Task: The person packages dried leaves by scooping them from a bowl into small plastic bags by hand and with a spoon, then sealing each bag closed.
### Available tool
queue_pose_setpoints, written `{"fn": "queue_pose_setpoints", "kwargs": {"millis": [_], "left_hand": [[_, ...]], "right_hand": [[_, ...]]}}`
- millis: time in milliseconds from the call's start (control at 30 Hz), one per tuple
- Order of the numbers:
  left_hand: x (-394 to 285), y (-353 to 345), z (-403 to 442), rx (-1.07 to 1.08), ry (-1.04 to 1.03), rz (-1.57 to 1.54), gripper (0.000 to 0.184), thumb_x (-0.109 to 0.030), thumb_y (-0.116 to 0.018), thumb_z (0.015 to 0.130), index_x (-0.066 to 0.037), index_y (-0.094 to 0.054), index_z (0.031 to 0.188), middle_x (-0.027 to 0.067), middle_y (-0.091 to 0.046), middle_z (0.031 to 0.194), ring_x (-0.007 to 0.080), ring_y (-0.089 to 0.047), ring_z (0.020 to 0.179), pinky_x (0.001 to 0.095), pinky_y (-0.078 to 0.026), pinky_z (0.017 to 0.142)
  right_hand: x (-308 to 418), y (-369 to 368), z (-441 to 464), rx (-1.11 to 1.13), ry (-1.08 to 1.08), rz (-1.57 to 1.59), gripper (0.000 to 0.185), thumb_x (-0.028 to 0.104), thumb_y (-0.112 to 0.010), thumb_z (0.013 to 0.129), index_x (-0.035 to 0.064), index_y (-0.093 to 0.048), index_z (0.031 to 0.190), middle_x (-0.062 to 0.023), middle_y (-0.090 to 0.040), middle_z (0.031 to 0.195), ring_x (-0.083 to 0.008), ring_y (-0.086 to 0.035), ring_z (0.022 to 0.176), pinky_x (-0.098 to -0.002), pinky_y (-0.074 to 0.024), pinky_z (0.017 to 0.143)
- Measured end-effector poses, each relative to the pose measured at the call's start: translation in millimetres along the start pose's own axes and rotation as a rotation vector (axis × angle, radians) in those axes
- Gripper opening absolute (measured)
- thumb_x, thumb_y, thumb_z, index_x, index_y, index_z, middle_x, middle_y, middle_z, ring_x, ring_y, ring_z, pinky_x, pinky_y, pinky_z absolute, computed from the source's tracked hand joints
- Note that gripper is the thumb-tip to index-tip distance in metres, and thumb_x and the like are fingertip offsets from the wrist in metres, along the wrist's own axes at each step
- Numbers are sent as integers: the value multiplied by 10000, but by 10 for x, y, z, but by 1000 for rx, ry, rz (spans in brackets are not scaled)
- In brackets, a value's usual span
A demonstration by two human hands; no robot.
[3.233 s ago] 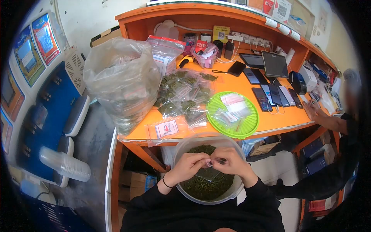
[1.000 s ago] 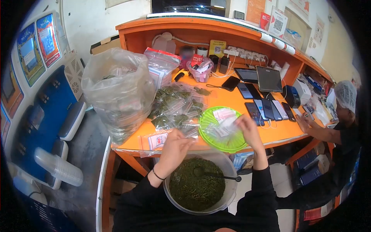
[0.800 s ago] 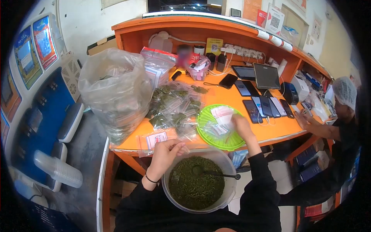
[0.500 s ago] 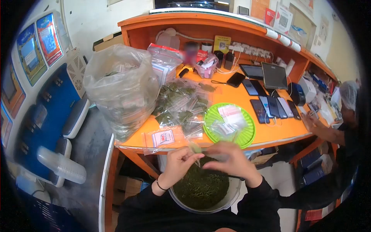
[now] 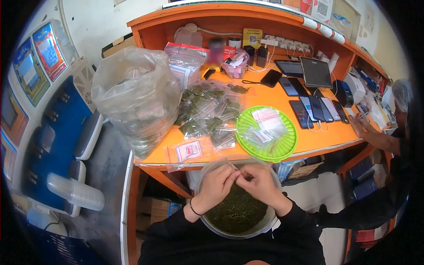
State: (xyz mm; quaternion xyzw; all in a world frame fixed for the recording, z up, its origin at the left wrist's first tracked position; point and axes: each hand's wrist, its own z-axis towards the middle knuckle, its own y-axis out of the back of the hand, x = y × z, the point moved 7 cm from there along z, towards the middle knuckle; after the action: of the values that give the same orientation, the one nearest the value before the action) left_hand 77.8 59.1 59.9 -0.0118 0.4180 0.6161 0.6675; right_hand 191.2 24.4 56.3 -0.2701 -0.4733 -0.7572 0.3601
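Observation:
My left hand [image 5: 216, 184] and my right hand [image 5: 261, 183] meet above a tub [image 5: 270, 217] of dark green dried leaf [image 5: 236, 210]. Fingers of both pinch the pale edge of a small plastic bag [image 5: 233, 167]; most of it is hidden behind them. Beyond the hands, a lime-green round tray [image 5: 289, 148] carries small zip bags [image 5: 269, 121] on the orange desk. Left of it lies a heap of leaf-filled zip bags [image 5: 205, 110]. A larger clear bag with a printed label [image 5: 189, 151] rests at the desk's front edge.
A big translucent sack [image 5: 137, 99] stands at the desk's left end. Several phones [image 5: 304, 112] and a tablet [image 5: 316, 73] lie toward the right. Another person's hand [image 5: 360, 126] is at the far right. Stacked plastic tubs [image 5: 77, 192] are at lower left.
My right hand has come in against the left, and both now pinch the small bag. Half a second ago the right hand was blurred and apart. The view has shifted slightly.

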Motion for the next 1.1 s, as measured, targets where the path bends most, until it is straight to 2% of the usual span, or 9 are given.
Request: {"fn": "queue_pose_setpoints", "kwargs": {"millis": [133, 167, 367, 567, 733, 833, 933, 967, 1100], "left_hand": [[62, -16, -100, 10, 209, 87, 180, -131, -595, 790, -17, -520, 673, 126, -501, 594, 303, -502, 512, 361, -385, 468], [106, 1, -113, -10, 249, 111, 200, -133, -599, 780, -20, -517, 637, 126, -500, 566, 301, -502, 490, 363, -383, 456], [168, 10, -150, -44, 280, 98, 275, -123, -599, 739, -23, -483, 511, 134, -477, 464, 294, -493, 409, 366, -375, 411], [57, -92, -151, 116, 48, 5, 206, -114, -586, 717, -36, -516, 539, 124, -511, 500, 283, -516, 438, 354, -397, 421], [-123, -170, -193, 213, -200, 4, 78, -100, -604, 687, -47, -558, 653, 92, -584, 658, 274, -557, 581, 332, -446, 540], [-221, 252, -120, -202, -157, -18, 90, -107, -603, 742, -22, -586, 767, 70, -612, 787, 224, -589, 745, 290, -457, 684], [266, 258, -174, -630, 381, -530, 137, -114, -563, 828, 8, -592, 882, 48, -607, 878, 154, -561, 901, 254, -427, 794], [436, 121, -211, -409, 535, -741, 193, -134, -516, 887, 31, -606, 929, 46, -620, 886, 116, -555, 905, 235, -426, 811], [602, -32, -352, -217, 578, -833, 236, -151, -487, 905, 49, -610, 929, 93, -634, 874, 130, -579, 822, 270, -443, 802]], "right_hand": [[-105, 136, -13, -224, 69, -104, 72, 25, -639, 714, -12, -578, 715, -92, -542, 569, -167, -539, 487, -269, -412, 467], [-85, 94, -41, -164, 5, -120, 84, 12, -622, 666, 10, -551, 710, -114, -574, 714, -253, -579, 601, -311, -447, 532], [80, -161, -102, 129, 412, -465, 423, 5, -581, 657, 49, -543, 1076, -151, -452, 1196, -315, -496, 1027, -405, -382, 849], [70, -301, -160, 442, 102, -260, 635, 119, -573, 685, 117, -406, 1298, -186, -350, 1293, -345, -444, 1104, -477, -318, 891], [-297, -560, -214, 614, 49, -260, 552, 146, -571, 761, 112, -419, 1291, -210, -442, 1221, -335, -489, 1062, -444, -357, 857], [-194, -456, -137, 501, 111, 15, 473, 163, -529, 839, 98, -415, 1293, -202, -504, 1161, -333, -497, 1053, -403, -373, 871], [62, -297, -102, 490, -72, 306, 411, 172, -466, 907, 79, -396, 1302, -176, -526, 1154, -295, -515, 1037, -346, -388, 867], [55, -311, -133, 521, -125, 335, 417, 174, -471, 905, 76, -394, 1303, -178, -524, 1159, -279, -515, 1045, -341, -387, 869], [-70, -371, -164, 550, -124, 423, 429, 203, -496, 897, 89, -406, 1301, -177, -511, 1178, -225, -518, 1024, -329, -386, 867]]}}
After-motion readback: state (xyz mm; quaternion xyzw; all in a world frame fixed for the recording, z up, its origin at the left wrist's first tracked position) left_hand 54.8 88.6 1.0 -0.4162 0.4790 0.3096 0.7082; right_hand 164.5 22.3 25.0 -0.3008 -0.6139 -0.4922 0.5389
